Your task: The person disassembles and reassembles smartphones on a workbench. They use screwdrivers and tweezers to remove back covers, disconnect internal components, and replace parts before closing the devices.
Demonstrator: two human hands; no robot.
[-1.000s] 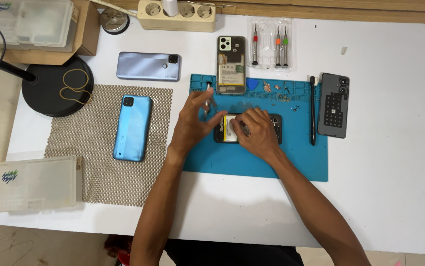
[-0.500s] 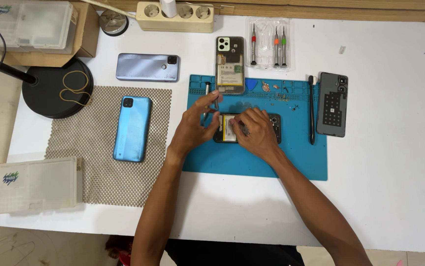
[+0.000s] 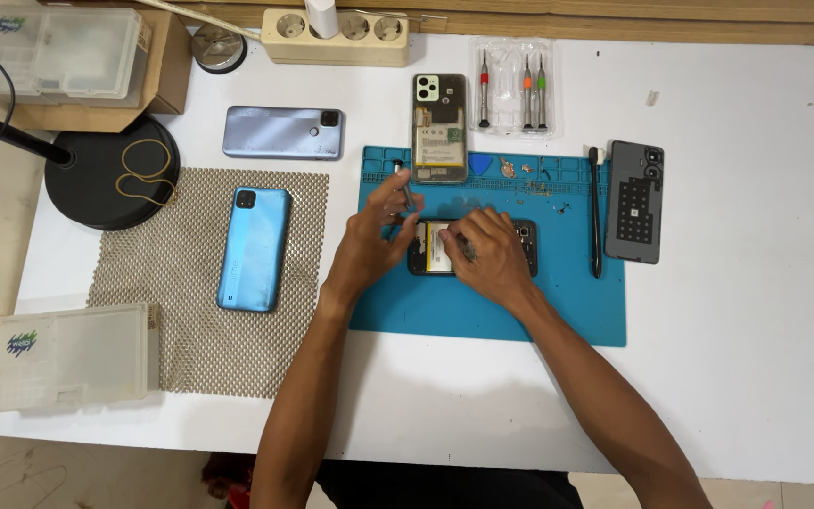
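Note:
An opened phone (image 3: pixel 473 247) lies sideways on the blue work mat (image 3: pixel 482 311), its insides and battery showing. My left hand (image 3: pixel 374 236) holds a small screwdriver (image 3: pixel 403 184) upright at the phone's left end, fingers pinched on its shaft. My right hand (image 3: pixel 487 254) rests on the middle of the phone and presses it down, covering much of it. A second opened phone (image 3: pixel 440 127) lies upright at the mat's top edge.
A grey back cover (image 3: pixel 635 201) and a black stylus-like tool (image 3: pixel 595 212) lie right of the mat. Screwdrivers in a clear pack (image 3: pixel 512 87), a power strip (image 3: pixel 331 36), a grey phone (image 3: pixel 281 132), a blue phone (image 3: pixel 254 248) on mesh matting, a lamp base (image 3: pixel 110 174), plastic boxes (image 3: pixel 72 356).
My left hand has shifted slightly, with the screwdriver tilted a little more upright. The right hand stays on the phone.

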